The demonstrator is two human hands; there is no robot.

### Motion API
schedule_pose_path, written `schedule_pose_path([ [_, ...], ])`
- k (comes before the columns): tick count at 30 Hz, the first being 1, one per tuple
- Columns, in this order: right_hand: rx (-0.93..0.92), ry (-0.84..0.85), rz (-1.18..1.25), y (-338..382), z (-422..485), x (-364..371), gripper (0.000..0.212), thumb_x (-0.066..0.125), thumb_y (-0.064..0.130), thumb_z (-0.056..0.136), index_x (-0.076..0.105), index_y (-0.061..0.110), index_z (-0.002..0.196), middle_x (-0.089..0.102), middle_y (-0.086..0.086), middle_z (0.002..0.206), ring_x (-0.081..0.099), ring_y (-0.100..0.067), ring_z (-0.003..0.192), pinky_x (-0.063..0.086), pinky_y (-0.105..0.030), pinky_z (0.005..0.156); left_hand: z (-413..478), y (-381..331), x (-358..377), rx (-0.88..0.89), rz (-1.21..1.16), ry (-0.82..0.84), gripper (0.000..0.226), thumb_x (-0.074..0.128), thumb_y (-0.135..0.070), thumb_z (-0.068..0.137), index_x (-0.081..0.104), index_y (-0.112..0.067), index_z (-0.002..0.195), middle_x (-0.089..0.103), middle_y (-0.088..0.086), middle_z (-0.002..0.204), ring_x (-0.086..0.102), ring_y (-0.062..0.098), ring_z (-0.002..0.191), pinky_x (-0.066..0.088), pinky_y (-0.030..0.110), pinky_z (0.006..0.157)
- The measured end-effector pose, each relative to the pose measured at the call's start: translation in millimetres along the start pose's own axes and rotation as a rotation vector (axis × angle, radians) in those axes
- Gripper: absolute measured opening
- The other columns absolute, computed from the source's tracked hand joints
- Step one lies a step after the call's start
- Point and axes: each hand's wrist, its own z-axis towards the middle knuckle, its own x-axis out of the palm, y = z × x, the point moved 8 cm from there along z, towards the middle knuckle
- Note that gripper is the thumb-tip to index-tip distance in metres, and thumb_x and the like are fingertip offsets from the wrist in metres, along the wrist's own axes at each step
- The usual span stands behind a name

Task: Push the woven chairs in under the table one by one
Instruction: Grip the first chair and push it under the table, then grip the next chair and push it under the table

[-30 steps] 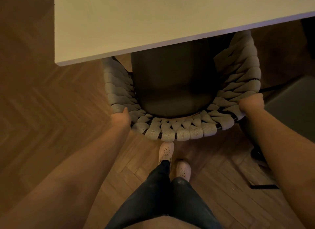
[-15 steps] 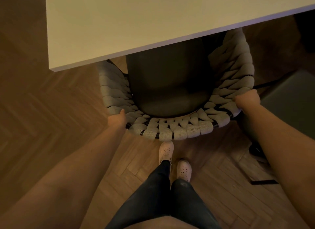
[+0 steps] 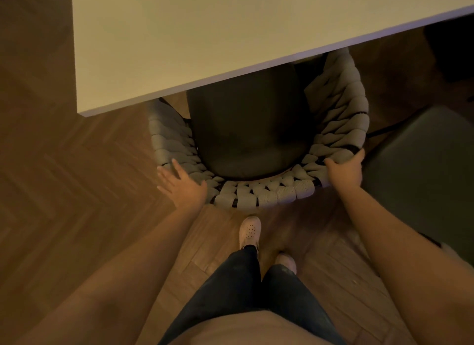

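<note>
On my feed the woven chair sits partly under the desk: the front of its dark seat cushion is hidden beneath the desk's near edge, while the rear of the seat and the curved, thick-woven backrest stick out toward me. The right armrest runs up to the desk edge and the left one disappears under it near the desk's corner. The right grip is grasping the backrest rim at its right rear curve, thumb laid over the top of the weave and fingers curled round the outer side. The left grip is released, its fingers straight and spread at the left rear curve of the backrest; its thumb side lies against the weave, though I cannot tell whether the palm presses on it. Both bare forearms reach forward from the bottom corners of the view. Just behind the backrest, a pale shoe points at the chair, with a second shoe a little further back, below dark trousers. To the right, close beside the right grip, is the dark cushion of another chair, out from under the desk. Everything stands on a herringbone wood floor in dim, warm light.
</note>
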Motion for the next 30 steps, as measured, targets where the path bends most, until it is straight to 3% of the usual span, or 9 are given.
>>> schedule_pose_path([
  [3,-0.111,0.072,0.03,-4,-11,0,0.094,0.07,0.035,0.086,0.008,0.022,0.155,0.036,-0.011,0.151,0.039,-0.033,0.136,0.038,-0.05,0.109,-29,-36,11,0.24,0.178,0.004,0.084,0.051,-0.048,0.093,0.004,-0.016,0.156,-0.018,0.019,0.159,-0.017,0.033,0.147,-0.009,0.054,0.116],
  [8,-0.257,0.194,-0.089,-17,-14,-37,0.099,0.07,0.043,0.085,0.002,0.025,0.155,0.026,-0.009,0.157,0.037,-0.031,0.138,0.039,-0.047,0.108,-102,-110,44,0.475,0.111,0.086,0.068,0.047,-0.05,0.095,0.026,-0.018,0.151,-0.007,0.015,0.161,-0.013,0.028,0.148,-0.009,0.051,0.116],
  [13,-0.393,0.222,-0.25,-54,-12,-103,0.097,0.068,0.043,0.086,0.001,0.03,0.155,0.027,-0.007,0.155,0.041,-0.028,0.135,0.041,-0.045,0.105,-189,-179,72,0.759,0.163,-0.046,0.064,0.049,-0.049,0.094,0.034,-0.018,0.148,0.001,0.015,0.162,-0.006,0.03,0.149,-0.004,0.054,0.117],
  [18,-0.567,0.282,-0.497,-124,-7,-192,0.097,0.067,0.043,0.087,0.0,0.029,0.155,0.029,-0.009,0.151,0.047,-0.031,0.127,0.044,-0.041,0.1,-300,-223,134,0.858,0.256,-0.05,0.068,0.053,-0.046,0.093,0.029,-0.019,0.15,-0.005,0.016,0.161,-0.011,0.031,0.148,-0.007,0.054,0.117],
  [22,-0.603,0.331,-0.634,-171,2,-253,0.096,0.066,0.043,0.087,-0.002,0.033,0.155,0.032,-0.007,0.148,0.055,-0.024,0.109,0.048,-0.032,0.079,-375,-249,187,0.945,0.334,0.045,0.076,0.055,-0.048,0.091,0.021,-0.022,0.153,-0.008,0.015,0.161,-0.012,0.032,0.148,-0.009,0.053,0.115],
  [27,-0.578,0.371,-0.741,-229,19,-310,0.102,0.069,0.048,0.083,0.001,0.029,0.155,0.032,-0.009,0.149,0.046,-0.027,0.126,0.045,-0.037,0.099,-463,-287,237,1.281,0.521,0.216,0.089,0.064,-0.049,0.085,0.015,-0.019,0.154,-0.008,0.015,0.161,-0.012,0.031,0.148,-0.009,0.055,0.115],
  [30,-0.469,0.349,-0.736,-257,46,-342,0.106,0.07,0.055,0.079,0.001,0.032,0.155,0.03,-0.009,0.152,0.04,-0.029,0.133,0.04,-0.041,0.106,-488,-311,260,1.363,0.571,0.329,0.099,0.067,-0.055,0.08,0.012,-0.021,0.155,-0.002,0.013,0.162,-0.01,0.031,0.149,-0.009,0.056,0.115],
])
